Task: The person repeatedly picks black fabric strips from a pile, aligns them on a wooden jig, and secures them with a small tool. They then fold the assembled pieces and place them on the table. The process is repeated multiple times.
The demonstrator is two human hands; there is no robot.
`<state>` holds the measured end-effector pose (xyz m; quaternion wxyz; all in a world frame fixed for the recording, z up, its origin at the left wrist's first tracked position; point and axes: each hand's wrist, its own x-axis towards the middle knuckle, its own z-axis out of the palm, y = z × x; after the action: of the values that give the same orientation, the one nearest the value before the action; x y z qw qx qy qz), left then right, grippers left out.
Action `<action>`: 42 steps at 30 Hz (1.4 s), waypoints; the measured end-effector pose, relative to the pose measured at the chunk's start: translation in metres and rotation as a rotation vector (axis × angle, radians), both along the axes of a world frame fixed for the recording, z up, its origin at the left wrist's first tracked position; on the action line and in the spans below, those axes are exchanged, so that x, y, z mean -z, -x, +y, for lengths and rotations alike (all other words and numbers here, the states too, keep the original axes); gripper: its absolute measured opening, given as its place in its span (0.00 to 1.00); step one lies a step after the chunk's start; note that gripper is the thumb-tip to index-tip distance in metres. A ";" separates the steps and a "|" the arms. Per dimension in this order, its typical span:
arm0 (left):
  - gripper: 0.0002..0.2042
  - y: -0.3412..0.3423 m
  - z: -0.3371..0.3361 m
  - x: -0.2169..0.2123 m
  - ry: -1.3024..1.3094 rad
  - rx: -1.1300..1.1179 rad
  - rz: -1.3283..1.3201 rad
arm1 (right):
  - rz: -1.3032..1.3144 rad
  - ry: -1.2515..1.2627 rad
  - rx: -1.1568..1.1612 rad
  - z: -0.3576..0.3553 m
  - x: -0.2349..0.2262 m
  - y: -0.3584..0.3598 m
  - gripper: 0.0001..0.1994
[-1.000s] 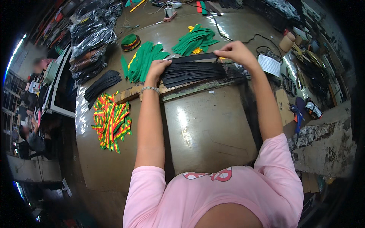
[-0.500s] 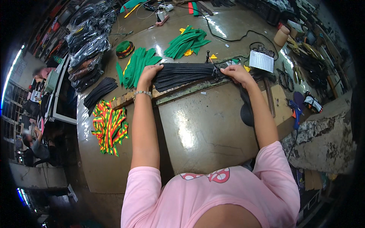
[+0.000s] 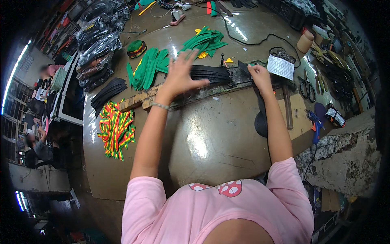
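Observation:
A bundle of black woven strips point(image 3: 211, 73) lies along the wooden bar point(image 3: 156, 94) in front of me. Over its left end is my left hand point(image 3: 182, 75), a little blurred, its fingers spread and empty; it covers part of the bundle. My right hand point(image 3: 260, 75) has thumb and fingers pinched on the end of a black strip point(image 3: 244, 67), beyond the bundle's right end. Between the two, a small dark upright post point(image 3: 222, 59) rises from the bar beside the strips.
Piles of green strips point(image 3: 148, 69) and red-yellow-green strips point(image 3: 116, 130) lie to the left, with more black strips point(image 3: 109, 94). At right are a white gridded card point(image 3: 280, 67), scissors point(image 3: 307, 86), a hammer point(image 3: 287, 106) and a blue glue gun point(image 3: 315, 122). A black cable point(image 3: 254, 43) crosses the far side.
My left hand has let go of the bundle's left end and moved right over it, fingers spreading. At the right, a black strip end now shows in my right hand's pinch.

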<state>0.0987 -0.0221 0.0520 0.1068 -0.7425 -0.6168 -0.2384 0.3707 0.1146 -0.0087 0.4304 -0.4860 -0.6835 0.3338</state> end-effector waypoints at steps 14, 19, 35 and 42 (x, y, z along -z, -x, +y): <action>0.22 -0.033 -0.024 0.010 0.158 0.097 0.115 | -0.173 -0.129 -0.067 0.000 0.003 0.000 0.17; 0.14 -0.011 -0.043 0.006 0.079 -0.058 -0.121 | -0.184 -0.124 -0.074 0.003 0.004 -0.003 0.18; 0.17 0.288 -0.158 -0.099 -0.549 -0.702 0.021 | -0.350 -0.091 -0.055 0.008 0.013 -0.010 0.18; 0.28 0.312 -0.154 0.016 0.503 -0.814 0.236 | -0.327 -0.105 0.007 -0.002 0.011 -0.006 0.17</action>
<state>-0.2130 -0.1757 0.0355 0.0779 -0.4661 -0.8789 0.0648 0.3765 0.1127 -0.0193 0.3397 -0.5131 -0.7591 0.2124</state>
